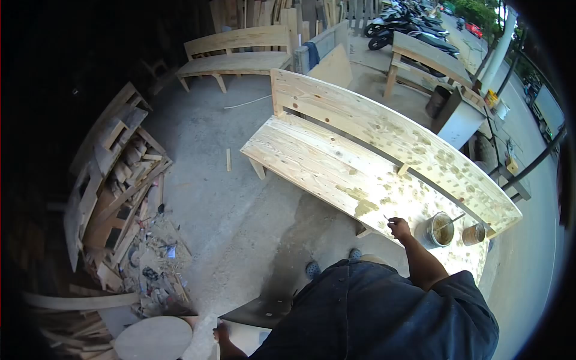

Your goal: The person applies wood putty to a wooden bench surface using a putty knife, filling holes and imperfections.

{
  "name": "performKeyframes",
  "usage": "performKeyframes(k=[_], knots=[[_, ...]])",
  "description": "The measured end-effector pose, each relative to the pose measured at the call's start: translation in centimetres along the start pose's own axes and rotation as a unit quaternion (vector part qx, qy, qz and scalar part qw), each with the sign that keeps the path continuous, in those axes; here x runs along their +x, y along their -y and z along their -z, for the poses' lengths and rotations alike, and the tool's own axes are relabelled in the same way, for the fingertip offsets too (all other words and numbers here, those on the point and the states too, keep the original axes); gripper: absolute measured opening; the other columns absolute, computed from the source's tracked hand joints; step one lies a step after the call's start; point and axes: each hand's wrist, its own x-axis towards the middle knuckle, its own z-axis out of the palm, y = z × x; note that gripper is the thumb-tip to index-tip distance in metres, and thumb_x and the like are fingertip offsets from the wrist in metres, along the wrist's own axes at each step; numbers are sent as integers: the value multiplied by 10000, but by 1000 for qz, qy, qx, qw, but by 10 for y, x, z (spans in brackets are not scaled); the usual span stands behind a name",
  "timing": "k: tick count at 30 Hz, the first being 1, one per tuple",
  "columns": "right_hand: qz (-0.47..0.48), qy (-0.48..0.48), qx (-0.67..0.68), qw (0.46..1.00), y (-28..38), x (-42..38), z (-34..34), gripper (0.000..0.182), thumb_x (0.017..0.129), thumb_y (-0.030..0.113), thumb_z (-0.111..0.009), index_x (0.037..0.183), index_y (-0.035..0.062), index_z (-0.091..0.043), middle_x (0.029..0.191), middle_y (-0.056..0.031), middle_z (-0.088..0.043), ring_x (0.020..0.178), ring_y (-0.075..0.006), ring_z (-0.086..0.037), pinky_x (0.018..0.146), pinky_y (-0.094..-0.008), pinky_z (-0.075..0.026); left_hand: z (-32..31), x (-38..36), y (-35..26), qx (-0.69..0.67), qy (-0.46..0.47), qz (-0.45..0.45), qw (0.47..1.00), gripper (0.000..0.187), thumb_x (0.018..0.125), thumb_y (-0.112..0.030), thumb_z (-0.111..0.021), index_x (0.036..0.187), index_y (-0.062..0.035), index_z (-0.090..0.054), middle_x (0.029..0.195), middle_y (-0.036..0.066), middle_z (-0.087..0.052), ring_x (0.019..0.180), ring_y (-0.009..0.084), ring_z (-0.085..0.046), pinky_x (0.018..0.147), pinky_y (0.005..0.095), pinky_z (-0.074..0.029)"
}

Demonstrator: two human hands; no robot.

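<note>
My right hand [398, 229] is closed round a small thin tool [386, 218], its pale tip poking out over the seat of a long curved wooden bench [312, 144]. Greenish-brown smears spot the seat and backrest around it. Just right of that hand, a metal pail [443, 231] of brownish paste stands on the seat with a stick leaning in it. A smaller stained can [474, 234] sits beyond the pail. Low on the left, my left hand [222, 332] has curled fingers beside a dark panel [255, 312]; what it holds, I cannot tell.
A second bench [237, 60] stands at the back. Scrap wood and rubbish [150, 264] heap up on the left, near a round board [153, 339]. Behind the long bench are a wooden table [429, 57], a white cabinet [461, 123] and parked motorbikes [408, 30]. A thin wood strip [228, 160] lies on the concrete.
</note>
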Motion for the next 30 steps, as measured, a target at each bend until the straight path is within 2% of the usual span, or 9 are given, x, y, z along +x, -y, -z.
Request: performKeyframes(k=[5,6,7,14,24,25,26,27,30], knots=[[-37,-21,-40,998,-12,-14,6,315,810,204,-619,1084,49,-636,747,-136,-650,535,-168,-599,454,-316,-502,-13,13,-28,76,30,-118,990,779,780,-675,-461,1207,-23,-484,1240,174,-502,1170,357,-455,963,492,-353],[-98,-15,-26,995,3,-26,12,325,773,271,-614,1049,107,-663,873,-171,-675,756,-257,-662,752,-340,-516,-17,13,-35,86,34,-134,987,770,782,-672,-462,1198,-24,-491,1230,173,-510,1160,356,-463,955,490,-358],[-50,-35,-27,998,-25,-15,3,330,807,219,-617,1094,58,-634,753,-137,-659,536,-184,-608,480,-329,-524,-18,12,-46,96,38,-151,983,761,784,-669,-462,1189,-25,-498,1219,173,-517,1150,355,-470,946,488,-364],[-126,-34,-5,991,-44,-11,7,322,796,218,-613,1075,60,-643,738,-137,-660,521,-194,-610,488,-332,-525,-68,21,-140,147,62,-248,955,704,799,-649,-464,1124,-30,-546,1143,169,-568,1081,350,-523,889,474,-404],[-184,-9,86,979,-56,111,4,311,803,176,-620,1097,76,-630,739,-105,-642,523,-158,-580,427,-317,-504,-109,12,-266,125,61,-283,949,638,820,-621,-467,1032,-38,-615,1035,165,-641,983,342,-599,807,453,-462],[-193,-8,113,975,-47,124,6,329,800,178,-626,1112,73,-620,745,-102,-639,519,-154,-571,419,-310,-497,-110,12,-293,-36,236,-214,947,595,836,-584,-479,1056,-48,-613,1048,146,-640,960,311,-606,765,412,-463],[-205,-5,140,969,-41,136,8,347,798,180,-633,1127,71,-610,751,-100,-636,514,-150,-562,411,-302,-489,-103,-6,-342,-194,395,-132,888,552,853,-546,-492,1080,-58,-611,1060,128,-640,936,281,-612,723,371,-465],[-194,-1,154,969,-35,150,9,356,809,182,-624,1141,58,-597,772,-100,-636,513,-145,-550,406,-284,-480,-93,-35,-370,-192,390,-129,891,552,853,-546,-492,1080,-58,-611,1060,128,-640,936,281,-612,723,371,-465],[-171,-20,242,955,-12,182,13,334,845,191,-583,1145,45,-591,814,-97,-638,532,-142,-568,421,-280,-490,-61,-108,-464,-134,299,-315,891,496,877,-457,-520,1132,-39,-599,997,74,-635,833,169,-586,669,281,-438]])
